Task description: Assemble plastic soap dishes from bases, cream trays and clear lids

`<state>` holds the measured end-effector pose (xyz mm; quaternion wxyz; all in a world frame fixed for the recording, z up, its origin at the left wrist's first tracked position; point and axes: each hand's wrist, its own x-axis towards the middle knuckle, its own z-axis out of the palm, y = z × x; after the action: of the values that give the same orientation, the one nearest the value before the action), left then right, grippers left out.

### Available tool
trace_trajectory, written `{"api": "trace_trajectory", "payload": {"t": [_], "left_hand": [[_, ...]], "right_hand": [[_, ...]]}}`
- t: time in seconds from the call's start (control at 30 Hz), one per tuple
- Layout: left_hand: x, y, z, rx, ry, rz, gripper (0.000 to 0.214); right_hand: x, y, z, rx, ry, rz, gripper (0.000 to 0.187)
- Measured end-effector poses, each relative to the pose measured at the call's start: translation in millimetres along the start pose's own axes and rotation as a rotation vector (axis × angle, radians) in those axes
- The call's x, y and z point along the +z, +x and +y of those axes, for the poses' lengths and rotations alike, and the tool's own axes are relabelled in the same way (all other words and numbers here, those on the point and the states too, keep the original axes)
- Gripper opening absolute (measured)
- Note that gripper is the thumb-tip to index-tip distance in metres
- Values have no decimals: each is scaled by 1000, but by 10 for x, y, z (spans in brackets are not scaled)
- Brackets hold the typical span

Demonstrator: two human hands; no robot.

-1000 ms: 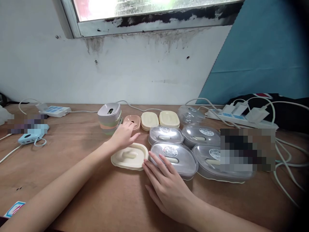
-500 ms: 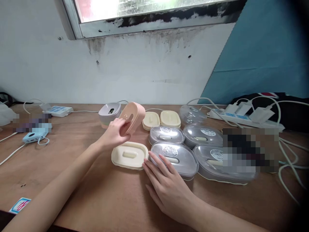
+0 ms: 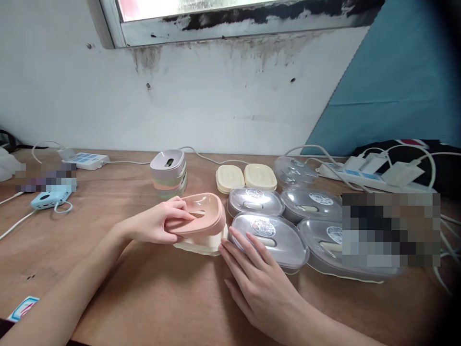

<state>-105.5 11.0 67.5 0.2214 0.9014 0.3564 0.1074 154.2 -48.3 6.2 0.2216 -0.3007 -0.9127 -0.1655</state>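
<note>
My left hand [image 3: 156, 225] grips a pink oval tray [image 3: 201, 215] by its near rim and holds it open side up, just over a cream oval tray [image 3: 201, 242] lying on the wooden table [image 3: 144, 288]. My right hand [image 3: 257, 276] lies flat with fingers stretched out. Its fingertips touch the cream tray's right edge and the nearest clear domed lid [image 3: 272, 238].
Several more clear lids [image 3: 309, 202] sit to the right, two cream trays [image 3: 247, 177] behind them, and a stack of pastel trays [image 3: 168, 174] at the back. Power strips [image 3: 84, 159] and white cables [image 3: 432, 211] lie at both sides.
My left hand picked the pink tray up from the back row, turned it over and brought it down over the cream tray. My right hand stayed put.
</note>
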Motion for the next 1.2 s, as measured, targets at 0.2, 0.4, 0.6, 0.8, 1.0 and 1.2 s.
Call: {"api": "trace_trajectory", "payload": {"t": [0.2,0.4,0.6,0.8,1.0,1.2], "left_hand": [[35,13,-11,-2,19,-125,40],[20,13,-6,11,-11,-129,44],[13,27,35,6,4,-173,46],[79,5,39,-49,-14,-132,55],[156,15,-4,-120,-4,-44,90],[244,41,-119,-108,-1,-110,93]], "right_hand": [[-79,1,23,4,-7,54,39],[-81,-20,31,13,-56,-4,45],[-40,-40,15,44,-16,18,48],[-11,-33,-1,58,8,16,42],[-33,-33,11,56,22,5,40],[-63,-44,-28,44,-8,-22,41]]}}
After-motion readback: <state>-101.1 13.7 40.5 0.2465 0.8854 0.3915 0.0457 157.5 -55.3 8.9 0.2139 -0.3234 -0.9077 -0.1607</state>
